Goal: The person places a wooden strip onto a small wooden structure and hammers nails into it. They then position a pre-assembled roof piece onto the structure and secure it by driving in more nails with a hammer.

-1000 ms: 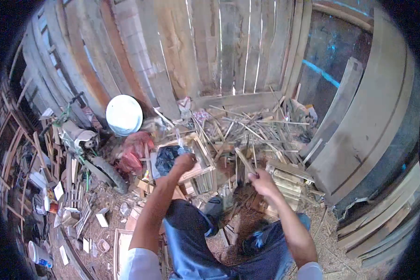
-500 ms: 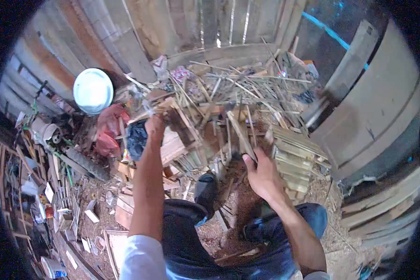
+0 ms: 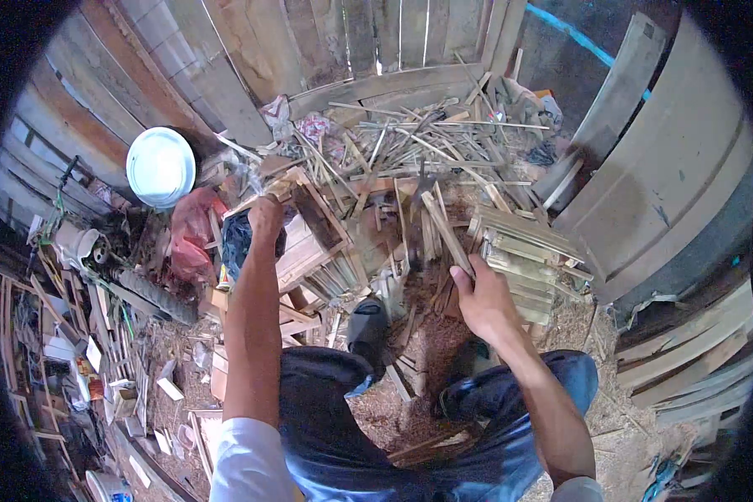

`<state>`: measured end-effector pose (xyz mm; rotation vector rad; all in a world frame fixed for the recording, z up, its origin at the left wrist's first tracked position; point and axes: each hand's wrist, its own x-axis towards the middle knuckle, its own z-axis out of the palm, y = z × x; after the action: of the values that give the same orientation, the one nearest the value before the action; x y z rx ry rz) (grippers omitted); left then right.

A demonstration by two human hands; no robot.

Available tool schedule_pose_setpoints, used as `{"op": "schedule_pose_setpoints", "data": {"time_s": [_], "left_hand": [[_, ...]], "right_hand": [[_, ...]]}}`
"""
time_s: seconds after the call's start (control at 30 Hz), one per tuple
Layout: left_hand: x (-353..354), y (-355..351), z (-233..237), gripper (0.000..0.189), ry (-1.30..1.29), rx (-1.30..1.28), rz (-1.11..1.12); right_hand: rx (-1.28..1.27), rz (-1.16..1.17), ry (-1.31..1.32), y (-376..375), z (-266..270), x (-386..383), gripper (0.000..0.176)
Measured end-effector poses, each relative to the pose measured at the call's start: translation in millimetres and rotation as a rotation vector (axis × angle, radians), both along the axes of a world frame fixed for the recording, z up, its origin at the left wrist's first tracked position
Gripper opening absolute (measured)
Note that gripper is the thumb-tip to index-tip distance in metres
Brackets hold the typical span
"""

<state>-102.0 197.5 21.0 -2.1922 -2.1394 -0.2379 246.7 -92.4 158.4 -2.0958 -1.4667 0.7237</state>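
My left hand (image 3: 265, 216) is closed at the corner of a wooden crate (image 3: 309, 243), next to a dark plastic bag (image 3: 238, 244); what its fingers grip is hidden. My right hand (image 3: 482, 294) is wrapped round the lower end of a narrow wooden stick (image 3: 445, 230), which points up and to the left. Just beyond my right hand lies a stack of wooden slats (image 3: 519, 272). Between my hands, thin wood pieces stand and lean over the sawdust-covered ground.
A white round basin (image 3: 161, 167) and a red plastic bag (image 3: 194, 234) are at the left. A heap of sticks (image 3: 443, 142) lies by the plank wall. Large boards (image 3: 661, 184) lean at the right. Scrap wood litters the far left.
The view has shifted slightly. My right hand and its stick have moved a little to the right. My left hand remains at the crate's corner.
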Motion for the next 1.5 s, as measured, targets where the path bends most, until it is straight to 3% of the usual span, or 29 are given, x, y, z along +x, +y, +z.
{"op": "schedule_pose_setpoints", "data": {"time_s": [0.13, 0.2, 0.37, 0.53, 0.6, 0.63, 0.67, 0.7, 0.73, 0.8, 0.87, 0.93, 0.97, 1.03, 1.1, 1.17, 1.23, 1.27, 1.33, 1.43, 1.5], "left_hand": [[-30, 32, -36, 0.030, -0.073, -0.087, 0.136], [-43, 37, -46, 0.029, 0.076, -0.098, -0.014], [-22, 4, -3, 0.027, -0.065, -0.094, -0.008], [-33, 22, -16, 0.025, -0.163, -0.001, 0.049], [-34, 20, -10, 0.023, 0.033, -0.001, -0.181], [-37, 24, -10, 0.022, -0.339, 0.036, -0.129], [-35, 33, -9, 0.020, -0.503, -0.040, -0.028], [-36, 40, -10, 0.020, -1.012, -0.152, -0.101], [-22, 42, 8, 0.020, -1.289, -0.216, 0.017], [22, 23, 56, 0.018, -1.184, -0.171, -0.084], [81, -1, 107, 0.018, -1.260, -0.212, -0.246], [132, -34, 145, 0.017, -1.320, -0.295, -0.415], [157, -50, 160, 0.017, -1.302, -0.344, -0.460], [202, -93, 174, 0.015, -1.415, -0.387, -0.712], [237, -131, 168, 0.015, -1.379, -0.489, -0.744], [267, -180, 179, 0.008, -1.133, -0.511, -0.703], [292, -202, 159, 0.012, -1.499, -0.705, -0.783], [300, -208, 158, 0.012, -1.496, -0.702, -0.794], [311, -231, 181, 0.020, -1.503, -0.708, -0.580], [315, -228, 180, 0.017, -1.366, -0.683, -0.671], [323, -235, 188, 0.013, -1.188, -0.682, -0.708]], "right_hand": [[-0.017, -0.013, -0.018, 0, 6, 2, 0.033], [0.001, -0.012, -0.030, -1, 3, 1, 0.033], [-0.048, 0.016, 0.018, 2, -1, 4, 0.034], [-0.049, 0.016, -0.010, 3, 1, 2, 0.034], [-0.063, 0.012, 0.029, 4, 2, 0, 0.034], [-0.078, -0.001, 0.066, 2, 3, 1, 0.034], [-0.067, 0.007, 0.024, 2, -1, 2, 0.035], [-0.110, 0.019, 0.028, 2, 2, 4, 0.039], [-0.149, 0.031, 0.033, 2, 7, 6, 0.044], [-0.144, -0.017, 0.090, 2, 12, 9, 0.044], [-0.127, -0.049, 0.100, 2, 17, 14, 0.045], [-0.020, -0.101, 0.187, 1, 16, 19, 0.041], [0.212, -0.104, 0.148, 1, 0, 24, 0.041], [0.190, -0.173, 0.241, -2, 9, 37, 0.038], [0.172, -0.190, 0.304, -13, 22, 52, 0.036], [0.468, -0.172, 0.461, -15, 6, 67, 0.030], [0.556, -0.184, 0.406, -28, 16, 77, 0.027], [0.624, -0.191, 0.355, -35, 20, 81, 0.025], [0.660, -0.205, 0.407, -41, 14, 91, 0.024], [0.775, -0.198, 0.542, -46, 14, 102, 0.020], [0.784, -0.242, 0.375, -61, 31, 105, 0.017]]}}
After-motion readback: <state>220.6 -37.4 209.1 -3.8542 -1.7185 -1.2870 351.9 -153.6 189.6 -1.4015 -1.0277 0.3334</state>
